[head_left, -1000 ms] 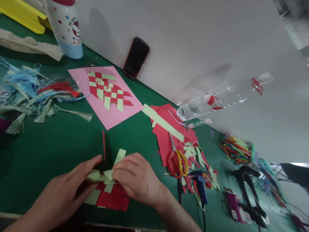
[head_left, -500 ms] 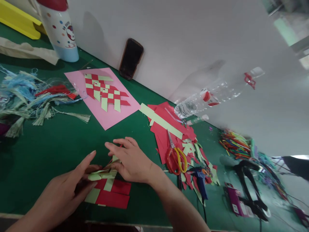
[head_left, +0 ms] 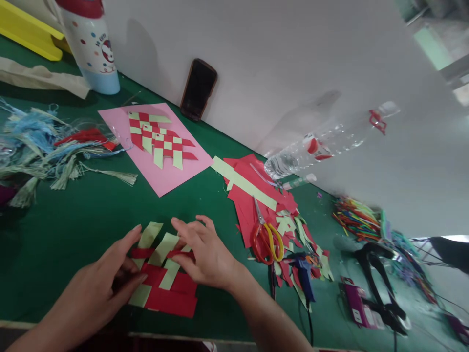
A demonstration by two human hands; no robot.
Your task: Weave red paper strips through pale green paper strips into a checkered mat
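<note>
A woven paper piece (head_left: 164,278) of wide red and pale green strips lies on the green table near its front edge. A thin red strip (head_left: 179,253) runs across the pale green strips. My left hand (head_left: 102,278) grips the weave's left side, with the thumb above and the fingers curled at the edge. My right hand (head_left: 207,254) lies on the weave's right side, its spread fingers over the strips and the thin red strip. The part of the weave under my palms is hidden.
Beyond my hands lie a pink sheet (head_left: 176,176) bearing a red-and-green paper weave, and a pile of red paper scraps (head_left: 252,195) with orange-handled scissors (head_left: 267,242) and a glue gun (head_left: 304,278). A plastic water bottle (head_left: 296,164), a phone (head_left: 198,89), and raffia tassels (head_left: 40,151) stand further out.
The bunched pale green strips now lie flatter and fan upward, with a thin red strip across them. My right hand has moved left and lower, and the view has barely shifted.
</note>
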